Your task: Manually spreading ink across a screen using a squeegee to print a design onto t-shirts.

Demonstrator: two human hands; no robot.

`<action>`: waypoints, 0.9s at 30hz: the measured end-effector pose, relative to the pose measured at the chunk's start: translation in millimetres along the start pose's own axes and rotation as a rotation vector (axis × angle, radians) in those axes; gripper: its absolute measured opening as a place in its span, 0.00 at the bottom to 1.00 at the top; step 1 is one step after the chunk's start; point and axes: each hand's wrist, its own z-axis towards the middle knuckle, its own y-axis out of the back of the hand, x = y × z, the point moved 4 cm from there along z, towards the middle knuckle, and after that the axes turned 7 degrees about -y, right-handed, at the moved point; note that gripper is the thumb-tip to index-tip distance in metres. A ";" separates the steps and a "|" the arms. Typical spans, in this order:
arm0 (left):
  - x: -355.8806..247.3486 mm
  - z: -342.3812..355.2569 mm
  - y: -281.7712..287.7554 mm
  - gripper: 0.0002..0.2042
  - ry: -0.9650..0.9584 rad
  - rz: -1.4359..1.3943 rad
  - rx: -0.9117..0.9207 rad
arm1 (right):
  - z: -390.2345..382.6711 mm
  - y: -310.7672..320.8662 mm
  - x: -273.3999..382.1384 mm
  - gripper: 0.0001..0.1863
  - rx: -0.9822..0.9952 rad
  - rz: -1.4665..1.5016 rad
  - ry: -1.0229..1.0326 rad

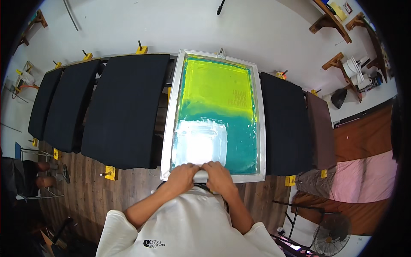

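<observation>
A silver-framed printing screen (260, 124) sits in the middle, its mesh teal, with a yellow-green upper area bearing faint lettering and a patch of white ink (199, 135) low on the left. At the screen's near edge, my left hand (182, 174) and my right hand (218, 174) are side by side, fingers closed on a light-coloured bar (200, 174), seemingly a squeegee, largely hidden by them. The white ink lies just beyond my knuckles.
Black fabric-covered boards (120, 107) flank the screen, with a brown one (321, 128) far right. Yellow clamps (110, 173) mark their ends. Wall shelves (332, 30) hang upper right; a fan (332, 235) stands lower right. A seated person's legs (43, 182) show at left.
</observation>
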 end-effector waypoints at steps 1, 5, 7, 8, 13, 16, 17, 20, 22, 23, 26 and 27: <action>-0.1 9.8 11.6 0.27 0.037 -0.013 0.051 | 7.5 9.3 1.7 0.21 -0.035 -0.031 0.035; 23.8 60.5 41.4 0.17 -0.067 0.059 -0.274 | 67.0 39.6 -5.4 0.14 -0.247 -0.076 0.113; 28.9 78.6 53.4 0.21 -0.031 0.071 -0.287 | 87.5 45.3 -9.9 0.16 -0.274 -0.051 0.112; 30.6 77.8 47.6 0.22 -0.043 0.060 -0.302 | 84.5 40.5 -10.8 0.17 -0.293 -0.041 0.112; 25.2 25.3 -5.4 0.29 -0.085 0.110 -0.307 | 29.8 -4.7 -10.8 0.30 -0.319 0.013 0.108; 8.3 -5.3 -14.9 0.29 -0.072 0.056 -0.227 | -4.3 -11.2 -1.8 0.29 -0.189 0.014 0.075; 2.6 -8.9 -11.1 0.28 -0.062 0.056 -0.201 | -9.2 -7.4 0.7 0.26 -0.140 0.021 0.060; 4.2 11.3 9.8 0.22 -0.035 0.042 -0.040 | 7.0 15.8 1.3 0.20 -0.057 0.016 0.046; 15.0 36.8 25.2 0.19 -0.089 0.115 -0.132 | 35.9 29.8 -2.4 0.16 -0.107 -0.010 0.047; 21.3 49.1 33.2 0.19 -0.099 0.116 -0.200 | 52.2 35.0 -5.6 0.15 -0.142 -0.010 0.039; 29.9 77.0 48.5 0.19 -0.081 0.100 -0.258 | 80.8 39.9 -11.8 0.15 -0.282 -0.015 0.073; 36.1 80.5 47.4 0.19 -0.097 0.092 -0.288 | 84.3 38.0 -10.2 0.16 -0.309 -0.034 0.092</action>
